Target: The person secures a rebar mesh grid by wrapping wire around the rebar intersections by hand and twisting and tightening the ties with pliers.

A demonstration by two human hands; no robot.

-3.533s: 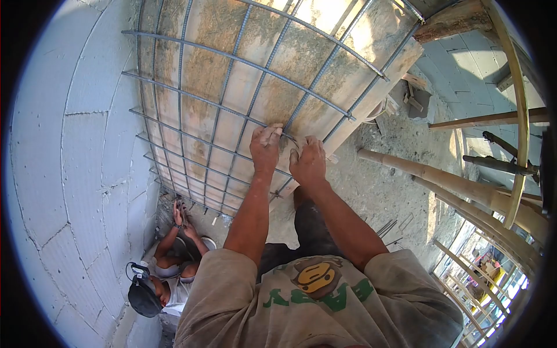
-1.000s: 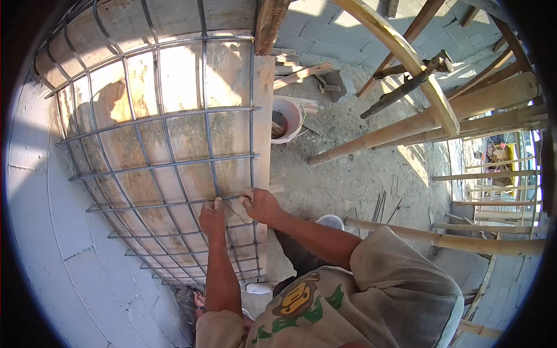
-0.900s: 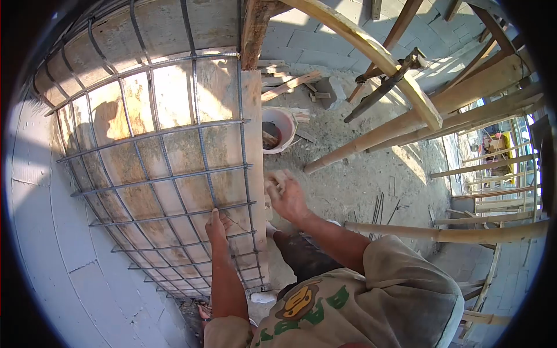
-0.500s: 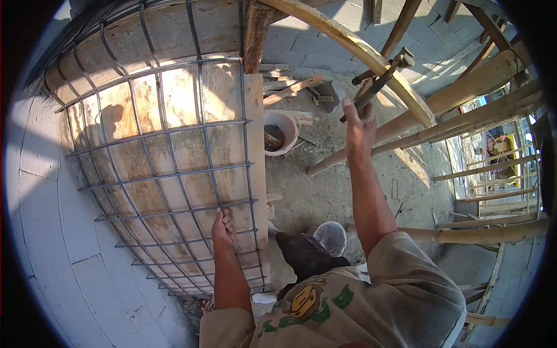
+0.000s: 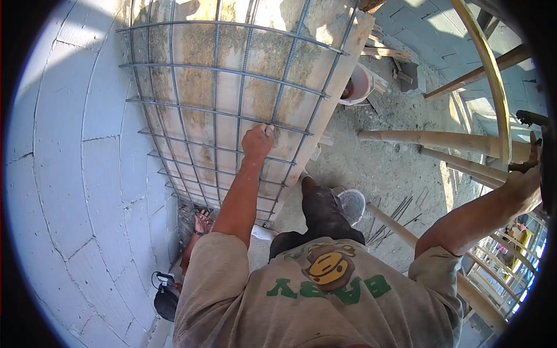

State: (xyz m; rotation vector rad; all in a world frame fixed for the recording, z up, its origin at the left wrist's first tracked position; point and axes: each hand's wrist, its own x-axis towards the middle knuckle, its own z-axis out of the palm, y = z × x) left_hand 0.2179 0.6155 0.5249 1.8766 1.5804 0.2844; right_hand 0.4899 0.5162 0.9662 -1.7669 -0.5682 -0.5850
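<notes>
My left hand (image 5: 258,141) is closed around a vertical bar of the steel rebar grid (image 5: 267,75), close to a crossing with a horizontal bar. Behind the grid stands a stained plywood panel (image 5: 232,43). My right hand (image 5: 527,165) is raised far out at the right edge of the view, partly cut off and in shadow. Its fingers are wrapped round a hammer (image 5: 532,119), of which only a dark part shows. A curved wooden pole (image 5: 490,75) passes just left of that hand.
Another person's hand (image 5: 202,222) and dark cap (image 5: 166,303) show low between the grid and the block wall (image 5: 110,174). A pail (image 5: 351,207) stands by my leg, a pink bucket (image 5: 362,84) farther off. Wooden props (image 5: 429,138) and thin rods (image 5: 397,223) cross the floor.
My view has swung left and down toward the grid. My right hand has moved out to the right edge with the hammer. My left hand stays on the rebar.
</notes>
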